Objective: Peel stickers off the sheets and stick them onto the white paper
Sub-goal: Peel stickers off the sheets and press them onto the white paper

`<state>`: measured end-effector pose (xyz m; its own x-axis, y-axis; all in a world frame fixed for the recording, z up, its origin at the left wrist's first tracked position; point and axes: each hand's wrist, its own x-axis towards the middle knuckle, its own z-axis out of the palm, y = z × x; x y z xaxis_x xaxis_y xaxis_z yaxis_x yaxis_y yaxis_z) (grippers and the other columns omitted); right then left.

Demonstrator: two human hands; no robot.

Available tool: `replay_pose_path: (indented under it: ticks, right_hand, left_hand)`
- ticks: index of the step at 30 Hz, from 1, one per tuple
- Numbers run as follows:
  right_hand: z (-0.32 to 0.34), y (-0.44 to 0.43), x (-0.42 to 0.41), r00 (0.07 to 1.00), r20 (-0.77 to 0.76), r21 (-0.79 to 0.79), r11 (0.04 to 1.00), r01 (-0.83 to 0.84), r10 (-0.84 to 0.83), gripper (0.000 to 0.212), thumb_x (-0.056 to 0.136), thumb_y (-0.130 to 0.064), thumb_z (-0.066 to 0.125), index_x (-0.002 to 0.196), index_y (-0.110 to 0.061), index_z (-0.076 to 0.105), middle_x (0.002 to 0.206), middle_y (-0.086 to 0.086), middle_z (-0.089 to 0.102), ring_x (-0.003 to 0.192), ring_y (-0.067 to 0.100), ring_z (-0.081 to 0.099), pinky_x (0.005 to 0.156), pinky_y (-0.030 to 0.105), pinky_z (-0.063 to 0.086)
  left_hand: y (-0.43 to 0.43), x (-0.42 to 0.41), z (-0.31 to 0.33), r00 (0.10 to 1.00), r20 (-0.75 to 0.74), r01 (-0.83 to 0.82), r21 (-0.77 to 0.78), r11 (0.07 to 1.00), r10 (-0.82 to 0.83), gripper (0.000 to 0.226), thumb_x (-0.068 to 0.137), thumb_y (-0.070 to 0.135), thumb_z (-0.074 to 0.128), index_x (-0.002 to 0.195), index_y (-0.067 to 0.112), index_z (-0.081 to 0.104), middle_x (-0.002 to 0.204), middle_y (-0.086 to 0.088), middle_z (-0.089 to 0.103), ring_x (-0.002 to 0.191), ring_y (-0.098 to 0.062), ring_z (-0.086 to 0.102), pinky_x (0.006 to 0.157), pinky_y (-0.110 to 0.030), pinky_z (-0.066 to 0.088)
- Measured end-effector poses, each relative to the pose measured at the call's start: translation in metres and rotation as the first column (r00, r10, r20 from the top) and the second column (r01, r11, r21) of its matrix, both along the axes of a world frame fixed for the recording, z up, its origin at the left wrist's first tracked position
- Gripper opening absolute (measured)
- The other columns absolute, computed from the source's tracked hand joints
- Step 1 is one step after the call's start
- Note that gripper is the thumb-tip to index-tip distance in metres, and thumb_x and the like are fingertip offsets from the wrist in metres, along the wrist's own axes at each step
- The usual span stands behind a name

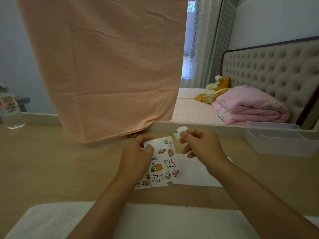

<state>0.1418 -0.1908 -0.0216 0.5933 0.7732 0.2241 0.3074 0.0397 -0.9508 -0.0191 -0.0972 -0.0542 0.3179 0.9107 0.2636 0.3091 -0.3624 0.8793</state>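
The sticker sheet (165, 163) lies with its long axis running away from the person, its near end set slightly to the right. It is a glossy white rectangle printed with small cartoon animals. The left grip (138, 152) pinches its far left corner between thumb and curled fingers. Whether the far end is lifted clear of the counter (60, 161) cannot be told.

The right grip (198, 145) pinches the peeled sticker (180, 132) by its lower edge. The sticker stands up above the fingertips with a plain white face toward the camera, and its outline is lobed and irregular. It is just beside the sheet's far right corner and apart from it.

The white paper (195, 173) lies flat under the right wrist, its left edge touching or tucked beside the sheet. A second sheet (144, 182) shows from beneath the first at the near left.

The counter is pale wood grain. A creased pink cloth (107, 66) hangs down to it beyond the grips. A water bottle (11, 111) stands far left and a white plastic tray (279, 140) far right, both well apart from the sheets. A white fuzzy cloth (155, 219) covers the near edge.
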Motion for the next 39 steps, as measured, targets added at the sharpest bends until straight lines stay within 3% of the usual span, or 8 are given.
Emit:
replay_pose_path:
  ticks: [4, 7, 10, 19, 23, 26, 30, 39]
  right_hand:
    - [-0.017, 0.003, 0.007, 0.777, 0.586, 0.239, 0.965, 0.108, -0.232, 0.007, 0.089, -0.029, 0.074, 0.086, -0.029, 0.08, 0.07, -0.014, 0.072, 0.059, 0.004, 0.064, 0.058, 0.025, 0.054]
    - [-0.025, 0.005, 0.013, 0.367, 0.843, 0.428, 0.904, -0.01, -0.395, 0.012, 0.092, -0.029, 0.072, 0.086, -0.025, 0.08, 0.067, -0.013, 0.071, 0.051, 0.0, 0.052, 0.049, 0.022, 0.047]
    - [-0.029, 0.007, 0.02, 0.119, 0.886, 0.46, 0.881, -0.109, -0.448, 0.017, 0.095, -0.023, 0.066, 0.082, -0.019, 0.077, 0.062, -0.004, 0.067, 0.049, 0.015, 0.057, 0.045, 0.03, 0.046]
    - [-0.029, 0.008, 0.021, -0.083, 0.92, 0.361, 0.909, -0.21, -0.384, 0.024, 0.097, -0.02, 0.063, 0.074, -0.018, 0.068, 0.062, -0.001, 0.057, 0.051, 0.021, 0.052, 0.045, 0.034, 0.042]
    - [-0.03, 0.009, 0.021, 0.033, 0.97, 0.242, 0.938, -0.247, -0.241, 0.017, 0.093, -0.034, 0.066, 0.1, -0.021, 0.075, 0.082, -0.005, 0.069, 0.064, 0.014, 0.062, 0.051, 0.031, 0.049]
    - [-0.028, 0.005, 0.018, 0.386, 0.912, 0.183, 0.979, -0.084, -0.137, 0.035, 0.088, -0.051, 0.066, 0.115, -0.029, 0.069, 0.087, -0.014, 0.062, 0.066, 0.003, 0.05, 0.057, 0.018, 0.039]
    - [-0.025, 0.006, 0.016, 0.801, 0.598, 0.012, 1.0, 0.002, -0.008, 0.012, 0.086, -0.044, 0.074, 0.095, -0.036, 0.073, 0.082, -0.014, 0.066, 0.063, -0.005, 0.053, 0.063, 0.022, 0.04]
    - [-0.034, 0.011, 0.023, 0.917, 0.399, -0.059, 0.997, 0.039, -0.012, 0.014, 0.088, -0.029, 0.074, 0.073, -0.031, 0.073, 0.071, -0.015, 0.068, 0.062, -0.005, 0.057, 0.063, 0.021, 0.043]
  left_hand:
    - [0.014, -0.001, -0.013, 0.936, -0.332, -0.052, 0.209, 0.976, 0.121, 0.041, 0.097, 0.035, 0.059, 0.137, 0.033, 0.056, 0.136, 0.007, 0.053, 0.126, -0.014, 0.046, 0.103, -0.032, 0.043]
    - [0.002, 0.003, -0.005, 0.982, -0.176, -0.022, 0.276, 0.961, 0.073, 0.019, 0.098, 0.039, 0.056, 0.11, 0.032, 0.069, 0.115, 0.012, 0.062, 0.112, -0.01, 0.05, 0.088, -0.024, 0.041]
    - [-0.013, 0.01, 0.007, 0.981, 0.076, 0.181, -0.02, 0.983, -0.179, 0.033, 0.101, 0.04, 0.05, 0.083, 0.02, 0.069, 0.081, 0.004, 0.071, 0.074, -0.016, 0.065, 0.066, -0.03, 0.048]
    - [-0.023, 0.016, 0.013, 0.96, 0.136, 0.276, -0.283, 0.918, -0.246, 0.025, 0.097, 0.027, 0.055, 0.087, 0.01, 0.072, 0.077, 0.004, 0.071, 0.061, -0.01, 0.063, 0.057, -0.022, 0.039]
    - [-0.02, 0.013, 0.01, 0.978, 0.078, 0.209, -0.244, 0.947, -0.196, 0.025, 0.098, 0.025, 0.054, 0.085, 0.011, 0.071, 0.075, 0.005, 0.071, 0.061, -0.008, 0.061, 0.06, -0.024, 0.041]
    - [-0.016, 0.011, 0.006, 0.985, 0.03, 0.172, -0.171, 0.97, -0.17, 0.023, 0.096, 0.023, 0.055, 0.08, 0.014, 0.069, 0.075, 0.005, 0.072, 0.066, -0.012, 0.061, 0.061, -0.026, 0.045]
    - [-0.014, 0.01, 0.002, 0.985, -0.04, 0.167, -0.089, 0.982, -0.171, 0.021, 0.093, 0.023, 0.057, 0.075, 0.021, 0.066, 0.075, 0.011, 0.071, 0.069, -0.012, 0.064, 0.07, -0.038, 0.055]
    - [-0.011, 0.019, 0.001, 0.978, -0.106, 0.168, -0.119, 0.979, -0.181, 0.028, 0.094, 0.028, 0.053, 0.073, 0.029, 0.073, 0.083, 0.011, 0.073, 0.08, -0.02, 0.069, 0.079, -0.048, 0.057]
